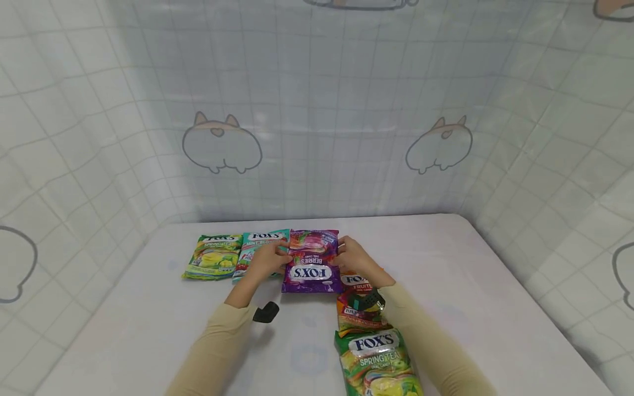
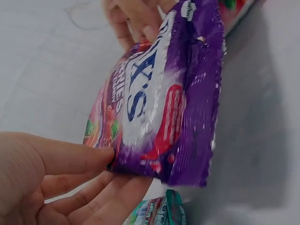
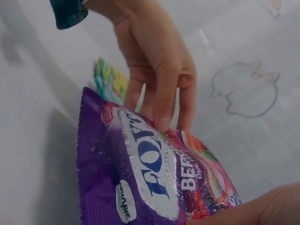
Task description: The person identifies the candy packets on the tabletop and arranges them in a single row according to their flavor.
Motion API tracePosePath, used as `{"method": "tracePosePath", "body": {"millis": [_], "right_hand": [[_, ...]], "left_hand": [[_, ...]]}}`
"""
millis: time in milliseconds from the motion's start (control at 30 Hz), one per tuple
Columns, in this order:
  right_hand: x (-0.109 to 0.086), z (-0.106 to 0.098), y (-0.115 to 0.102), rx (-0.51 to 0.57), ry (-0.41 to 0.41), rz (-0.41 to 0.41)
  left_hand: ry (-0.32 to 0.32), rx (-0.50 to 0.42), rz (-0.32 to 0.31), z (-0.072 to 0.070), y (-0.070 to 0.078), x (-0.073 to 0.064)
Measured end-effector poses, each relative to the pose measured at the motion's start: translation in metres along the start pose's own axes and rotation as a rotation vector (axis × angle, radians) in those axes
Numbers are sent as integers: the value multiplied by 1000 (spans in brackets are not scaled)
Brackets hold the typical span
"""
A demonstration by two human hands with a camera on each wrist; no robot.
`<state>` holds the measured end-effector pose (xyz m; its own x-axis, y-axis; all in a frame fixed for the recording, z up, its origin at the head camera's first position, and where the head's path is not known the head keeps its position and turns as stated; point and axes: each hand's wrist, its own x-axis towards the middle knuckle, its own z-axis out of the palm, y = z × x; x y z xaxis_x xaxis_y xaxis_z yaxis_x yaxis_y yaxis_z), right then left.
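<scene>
A purple bag of Fox's Berries oval candy [image 1: 313,264] is held at the middle of the far part of the table, its lettering upside down in the head view. My left hand [image 1: 267,259] pinches one side edge, thumb [image 2: 89,159] on the printed face and fingers beneath in the left wrist view. On the opposite edge, my right hand [image 1: 358,259] grips the bag. A shadow below the bag shows it lifted. Behind my left hand lies a teal mint candy bag [image 1: 247,250]; the red-orange Fruits bag [image 1: 359,316] lies below my right wrist.
A yellow-green Spring Tea bag [image 1: 214,258] lies at the far left beside the teal one. Another Spring Tea bag [image 1: 378,360] is at the near edge, close to my right sleeve [image 1: 436,344]. Gridded sheeting [image 1: 317,137] walls the back and sides of the white table [image 1: 446,264].
</scene>
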<state>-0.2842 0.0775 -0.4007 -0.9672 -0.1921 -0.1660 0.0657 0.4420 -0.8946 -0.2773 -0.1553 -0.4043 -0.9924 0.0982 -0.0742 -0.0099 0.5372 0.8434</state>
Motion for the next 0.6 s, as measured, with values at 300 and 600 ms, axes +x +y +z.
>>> {"method": "tracePosePath", "body": {"millis": [300,600], "right_hand": [[40,4,-4,-109,37,35],[61,7,4,-147,24,44]], "left_hand": [[63,68,-85,3,-2,33],[124,164,-90,10,-5,48]]}}
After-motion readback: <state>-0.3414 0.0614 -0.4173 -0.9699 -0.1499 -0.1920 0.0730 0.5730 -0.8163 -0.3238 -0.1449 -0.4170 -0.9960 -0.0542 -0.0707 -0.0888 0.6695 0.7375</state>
